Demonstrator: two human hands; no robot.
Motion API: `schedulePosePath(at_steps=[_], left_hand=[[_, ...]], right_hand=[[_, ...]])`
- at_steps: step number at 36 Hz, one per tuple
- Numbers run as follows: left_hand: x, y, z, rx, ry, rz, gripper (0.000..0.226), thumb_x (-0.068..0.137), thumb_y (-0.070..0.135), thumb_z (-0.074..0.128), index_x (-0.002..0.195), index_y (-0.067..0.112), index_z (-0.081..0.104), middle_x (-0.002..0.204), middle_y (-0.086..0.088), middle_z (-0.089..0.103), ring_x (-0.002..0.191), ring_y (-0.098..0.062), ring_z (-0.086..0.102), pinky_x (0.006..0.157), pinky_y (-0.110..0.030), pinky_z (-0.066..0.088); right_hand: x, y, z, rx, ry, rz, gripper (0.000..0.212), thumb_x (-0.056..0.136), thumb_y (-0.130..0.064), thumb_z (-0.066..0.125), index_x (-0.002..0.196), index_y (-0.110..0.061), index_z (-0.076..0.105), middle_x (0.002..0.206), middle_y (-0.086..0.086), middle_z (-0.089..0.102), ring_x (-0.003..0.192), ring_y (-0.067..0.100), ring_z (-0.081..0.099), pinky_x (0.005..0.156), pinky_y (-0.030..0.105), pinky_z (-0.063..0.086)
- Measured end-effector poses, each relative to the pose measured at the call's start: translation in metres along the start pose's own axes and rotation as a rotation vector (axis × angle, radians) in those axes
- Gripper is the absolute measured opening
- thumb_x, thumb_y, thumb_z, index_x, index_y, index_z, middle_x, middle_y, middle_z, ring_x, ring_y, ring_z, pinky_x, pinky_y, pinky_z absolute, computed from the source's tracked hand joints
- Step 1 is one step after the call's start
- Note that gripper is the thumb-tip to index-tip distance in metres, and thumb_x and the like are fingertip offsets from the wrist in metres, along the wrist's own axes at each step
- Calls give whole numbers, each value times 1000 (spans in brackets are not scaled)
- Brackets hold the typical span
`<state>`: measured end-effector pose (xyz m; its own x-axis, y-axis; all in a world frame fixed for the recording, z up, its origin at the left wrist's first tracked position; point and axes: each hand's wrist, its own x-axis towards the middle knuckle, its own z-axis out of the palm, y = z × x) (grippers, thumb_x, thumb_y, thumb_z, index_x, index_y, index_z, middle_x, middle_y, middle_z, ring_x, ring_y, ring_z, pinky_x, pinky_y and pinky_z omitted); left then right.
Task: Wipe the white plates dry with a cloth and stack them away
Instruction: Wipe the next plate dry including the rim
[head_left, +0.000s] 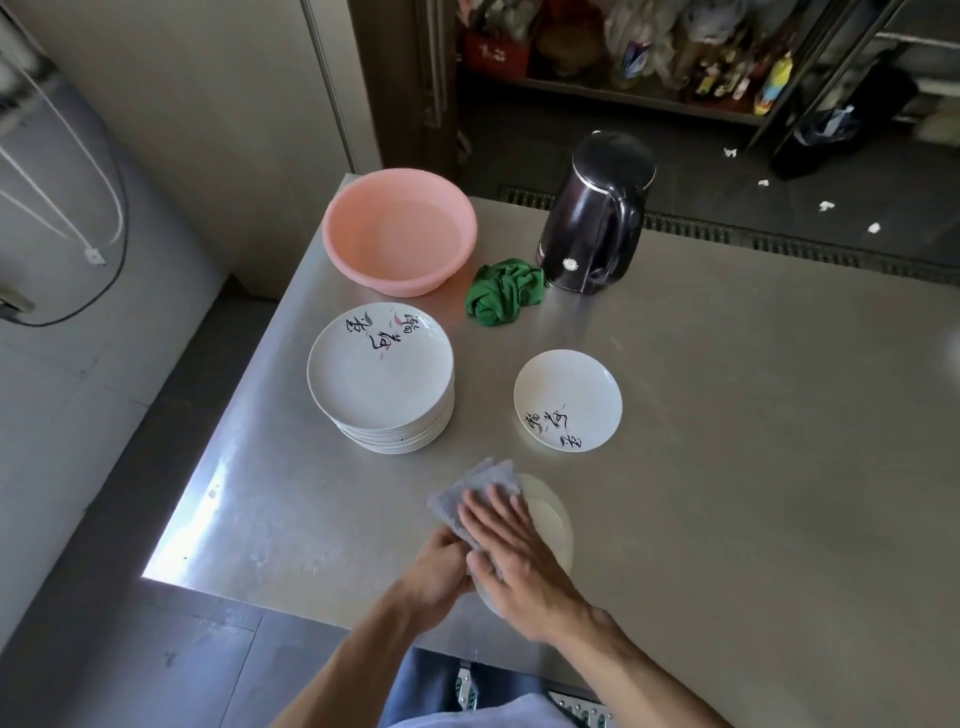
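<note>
Grey cloth (470, 493) pressed by flat right hand (511, 551) on white plate (550, 525) — left hand (436, 569) grips its rim.

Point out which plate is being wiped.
The plate nearest the person, held by the left hand, grey cloth pressed on it by the right hand; lone plate and stack sit untouched.

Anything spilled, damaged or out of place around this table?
Nothing spilled or broken on the steel table. The white plate gripped by the left hand looks intact. Only a crumpled green cloth beside the black kettle and white scraps littering the dark floor beyond stand out.
</note>
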<state>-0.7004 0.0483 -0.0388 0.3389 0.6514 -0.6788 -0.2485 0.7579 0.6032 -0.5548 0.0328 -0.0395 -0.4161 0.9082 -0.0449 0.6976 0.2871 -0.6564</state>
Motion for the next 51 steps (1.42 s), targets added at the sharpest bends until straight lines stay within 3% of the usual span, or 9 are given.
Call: schedulePosePath(at_steps=[2, 8, 16, 23, 30, 37, 43, 46, 51], left_hand=[[0, -1, 1, -30, -20, 16, 41, 87, 0, 66, 128, 1, 65, 116, -22, 73, 99, -30, 71, 79, -41, 60], [-2, -1, -1, -195, 56, 29, 25, 87, 4, 64, 108, 13, 74, 103, -19, 69, 87, -30, 66, 74, -41, 57], [-4, 21, 2, 113, -36, 63, 20, 97, 7, 62, 108, 14, 78, 102, -13, 76, 90, -22, 72, 73, -33, 58], [-3, 24, 0, 85, 2, 32, 31, 102, 5, 57, 123, 20, 74, 109, -7, 76, 91, -16, 71, 76, -35, 59], [-2, 20, 6, 127, -33, 47, 27, 99, -6, 57, 121, 2, 69, 113, -21, 74, 101, -30, 72, 85, -43, 60], [-5, 9, 2, -128, 5, 49, 35, 86, 10, 73, 120, 13, 71, 110, -14, 69, 91, -23, 65, 74, -36, 58], [0, 26, 3, 70, -23, 3, 29, 81, 25, 66, 108, 24, 77, 96, -2, 76, 82, -13, 70, 69, -30, 58], [-3, 30, 2, 122, -47, 37, 26, 82, 17, 68, 105, 20, 79, 98, -6, 77, 85, -13, 72, 70, -30, 57], [-3, 31, -3, 75, -38, 19, 40, 91, 16, 65, 130, 21, 70, 114, -8, 74, 96, -19, 70, 75, -36, 59]], right_hand=[[0, 5, -1, -35, 52, 5, 51, 108, -39, 29, 155, -17, 30, 164, -5, 21, 154, 16, 9, 125, 35, 2], [12, 33, -14, 159, 225, 657, 50, 109, -30, 29, 153, -5, 33, 162, 11, 27, 151, 22, 16, 123, 29, 7], [11, 1, -11, 98, 76, 77, 53, 106, -38, 31, 151, -10, 38, 162, 0, 27, 153, 13, 14, 124, 30, 1], [13, 26, -17, 135, 208, 585, 53, 108, -31, 29, 156, -8, 24, 164, 8, 23, 151, 16, 18, 123, 26, 6], [6, 3, -12, -13, 50, -31, 53, 107, -38, 31, 151, -11, 39, 162, 1, 27, 153, 20, 16, 125, 37, 7], [20, 22, -31, 294, 286, 690, 53, 106, -40, 26, 138, -6, 50, 148, 13, 47, 137, 25, 39, 114, 39, 31], [28, -2, -18, 235, 128, 216, 52, 106, -35, 25, 154, -16, 33, 161, -11, 22, 150, -1, 10, 124, 29, 9], [26, -2, -10, 103, 79, 46, 52, 106, -39, 27, 150, -15, 41, 161, -6, 29, 153, 11, 14, 125, 32, 2], [25, 25, -16, 143, 208, 583, 50, 109, -30, 28, 153, -6, 33, 162, 9, 27, 150, 23, 21, 122, 31, 9]])
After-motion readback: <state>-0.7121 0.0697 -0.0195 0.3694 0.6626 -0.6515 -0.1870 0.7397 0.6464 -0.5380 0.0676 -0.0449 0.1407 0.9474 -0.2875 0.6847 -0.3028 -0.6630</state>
